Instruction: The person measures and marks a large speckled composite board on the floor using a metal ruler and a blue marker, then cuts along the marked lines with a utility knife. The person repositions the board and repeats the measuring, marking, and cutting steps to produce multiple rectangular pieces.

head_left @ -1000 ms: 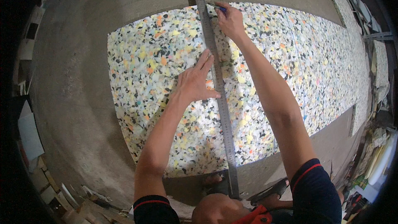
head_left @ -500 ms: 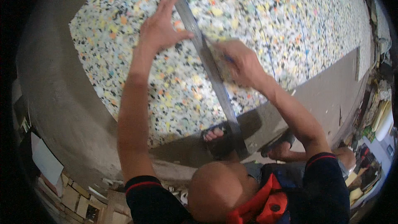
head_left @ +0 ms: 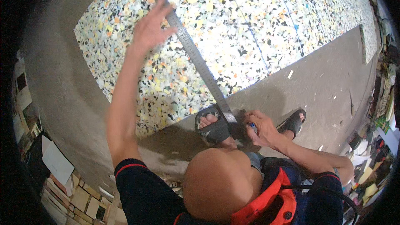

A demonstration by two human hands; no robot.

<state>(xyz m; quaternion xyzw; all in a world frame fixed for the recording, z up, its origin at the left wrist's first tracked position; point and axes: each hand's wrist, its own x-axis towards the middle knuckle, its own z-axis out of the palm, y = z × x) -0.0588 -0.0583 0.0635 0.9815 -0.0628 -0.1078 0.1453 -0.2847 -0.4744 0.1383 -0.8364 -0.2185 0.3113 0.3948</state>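
The left hand (head_left: 151,30), in the upper left of the frame, was spread wide, its fingers over the ruler and its thumb reaching to it; blur hid whether it pressed down, and it gripped nothing that could be made out. The right hand (head_left: 262,131), right of centre in the lower half, was curled closed around a slim blue pen (head_left: 252,125), off the sheet and beside the ruler's lower end.

The long metal ruler (head_left: 196,58) slanted from the top edge, left of centre, down across the speckled foam sheet (head_left: 221,37) and past its lower edge, close to a dark sandal (head_left: 213,133). The sheet filled most of the upper frame, lying on the grey-brown floor (head_left: 58,71).

Right of the ruler, blue lines (head_left: 250,27) already crossed the sheet; left of it, none could be made out. Whether a full line ran along the ruler's edge could not be told. No cut showed in the foam.

The ruler bore fine graduations, too small to read, and no brand or label was legible. Scraps (head_left: 366,175) crowded the lower right, and a pale panel (head_left: 57,161) stood out at lower left.
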